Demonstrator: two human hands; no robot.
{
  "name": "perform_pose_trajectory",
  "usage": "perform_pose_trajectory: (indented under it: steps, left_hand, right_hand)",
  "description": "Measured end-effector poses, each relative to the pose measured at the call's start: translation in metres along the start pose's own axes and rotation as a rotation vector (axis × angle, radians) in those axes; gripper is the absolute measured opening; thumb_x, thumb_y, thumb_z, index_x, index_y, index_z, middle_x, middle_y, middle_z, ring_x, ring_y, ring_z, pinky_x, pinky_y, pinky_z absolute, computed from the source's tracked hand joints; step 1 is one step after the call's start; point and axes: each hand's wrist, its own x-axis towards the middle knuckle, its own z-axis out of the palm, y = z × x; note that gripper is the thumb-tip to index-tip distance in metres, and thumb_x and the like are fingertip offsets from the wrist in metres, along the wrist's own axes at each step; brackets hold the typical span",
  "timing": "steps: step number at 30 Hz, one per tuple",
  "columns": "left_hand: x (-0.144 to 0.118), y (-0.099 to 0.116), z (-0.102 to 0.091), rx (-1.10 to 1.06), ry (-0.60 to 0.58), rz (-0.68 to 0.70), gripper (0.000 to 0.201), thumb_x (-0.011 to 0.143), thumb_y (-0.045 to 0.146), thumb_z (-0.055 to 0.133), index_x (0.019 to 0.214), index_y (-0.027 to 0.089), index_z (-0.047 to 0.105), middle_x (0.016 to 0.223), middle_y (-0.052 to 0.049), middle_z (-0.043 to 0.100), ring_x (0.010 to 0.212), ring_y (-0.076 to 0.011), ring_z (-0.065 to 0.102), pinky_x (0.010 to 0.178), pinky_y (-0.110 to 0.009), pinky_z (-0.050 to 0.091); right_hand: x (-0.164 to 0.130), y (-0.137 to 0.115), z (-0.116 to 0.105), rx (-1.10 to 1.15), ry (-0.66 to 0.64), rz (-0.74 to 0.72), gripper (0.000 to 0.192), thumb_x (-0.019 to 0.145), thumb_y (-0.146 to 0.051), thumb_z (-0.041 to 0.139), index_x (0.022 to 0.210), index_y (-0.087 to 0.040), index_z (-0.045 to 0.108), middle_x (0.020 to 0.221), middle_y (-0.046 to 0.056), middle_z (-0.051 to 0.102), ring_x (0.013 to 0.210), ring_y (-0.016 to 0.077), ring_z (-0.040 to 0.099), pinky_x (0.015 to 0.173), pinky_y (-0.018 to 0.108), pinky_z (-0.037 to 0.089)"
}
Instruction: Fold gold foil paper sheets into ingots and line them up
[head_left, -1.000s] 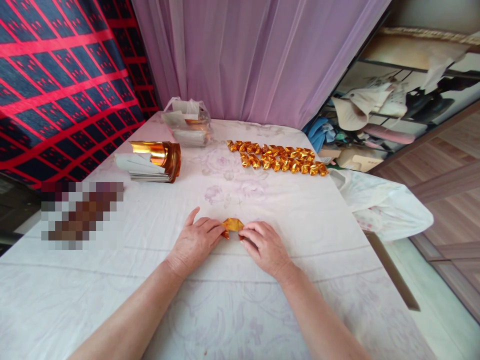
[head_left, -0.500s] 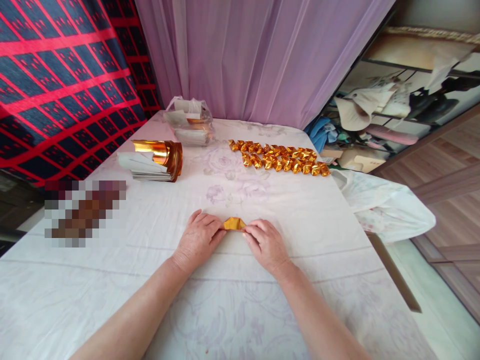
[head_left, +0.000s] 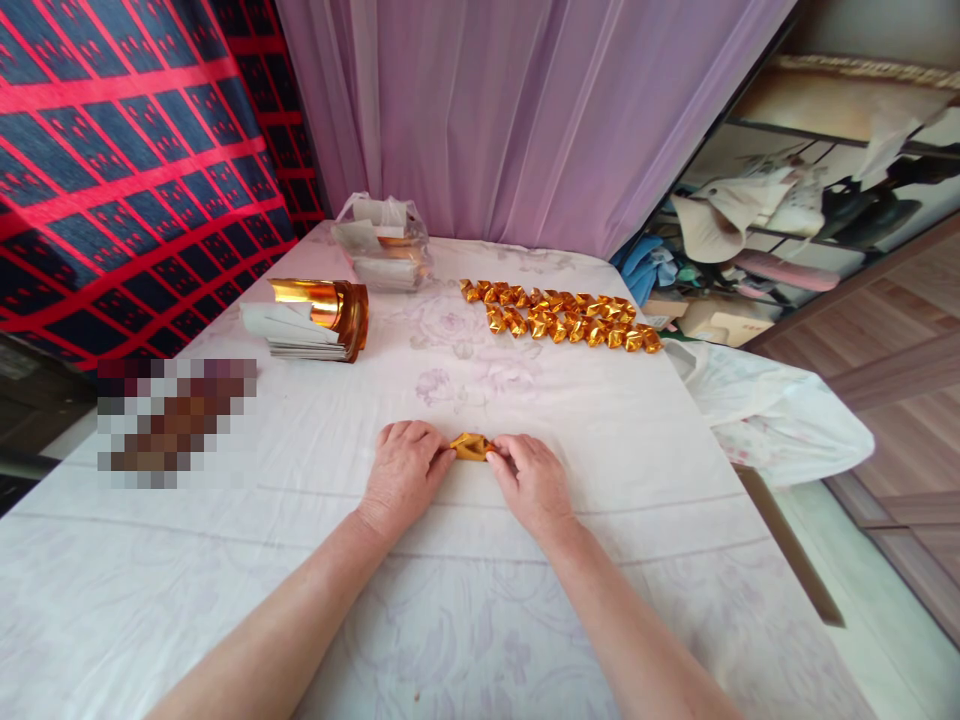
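A small folded piece of gold foil paper (head_left: 471, 447) lies low over the tablecloth, stretched between my two hands. Its left end is pinched by the thumb and fingers of my left hand (head_left: 405, 468). At the right end, my right hand (head_left: 531, 478) grips it in the same way. The middle of the piece bulges up, with creases in it. Beyond my hands, to the right, finished-looking folded gold foil pieces (head_left: 559, 312) sit in two rows. Back left stands a curled stack of gold foil sheets (head_left: 319, 325) with pale undersides.
A clear plastic bag (head_left: 382, 245) of more sheets stands at the back of the table (head_left: 315, 560). A blurred-out item (head_left: 180, 420) lies at the left. Purple curtain (head_left: 487, 110) hangs behind; a cluttered shelf (head_left: 787, 220) and white bag (head_left: 780, 410) are at the right.
The gold foil piece has changed shape between my fingers, its smooth top now creased and narrower. My left hand has turned slightly, and both hands keep their pinch. The camera view shifted a little.
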Motion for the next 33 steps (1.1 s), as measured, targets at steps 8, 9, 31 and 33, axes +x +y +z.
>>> perform_pose_trajectory:
  steps: [8,9,31,33]
  left_hand:
    - [0.0001,0.0015,0.0018,0.014,-0.005,-0.035,0.021,0.094,0.031,0.051,0.081,0.021,0.062,0.084,-0.005,0.064,0.088,-0.0252,0.057,0.082,-0.042,0.042]
    - [0.0001,0.0016,0.0018,0.013,-0.001,-0.035,0.021,0.095,0.031,0.050,0.081,0.021,0.062,0.085,-0.006,0.064,0.088,-0.0252,0.057,0.082,-0.042,0.042]
    - [-0.0004,0.0020,0.0034,0.091,0.043,-0.028,0.011,0.093,0.027,0.056,0.091,0.020,0.063,0.095,-0.008,0.066,0.092,-0.0273,0.058,0.081,-0.043,0.045]
    - [-0.0015,0.0016,0.0038,0.099,0.060,0.058,0.017,0.094,0.022,0.054,0.107,0.021,0.065,0.108,-0.008,0.068,0.100,-0.0274,0.059,0.088,-0.045,0.044]
  right_hand:
    - [0.0003,-0.0005,0.0018,0.036,0.031,0.051,0.012,0.094,-0.025,0.049,0.095,-0.023,0.061,0.086,0.004,0.070,0.079,0.0208,0.063,0.072,0.032,0.044]
    - [0.0006,-0.0005,0.0020,0.034,0.032,0.057,0.011,0.094,-0.025,0.050,0.093,-0.023,0.060,0.084,0.004,0.070,0.078,0.0204,0.063,0.071,0.032,0.043]
    - [0.0025,0.0012,0.0040,-0.041,-0.015,0.037,0.020,0.094,-0.017,0.048,0.097,-0.024,0.066,0.091,0.005,0.066,0.081,0.0200,0.060,0.073,0.032,0.043]
    - [0.0029,0.0012,0.0036,-0.042,-0.022,0.041,0.021,0.093,-0.017,0.048,0.098,-0.024,0.068,0.091,0.005,0.066,0.081,0.0201,0.060,0.072,0.032,0.044]
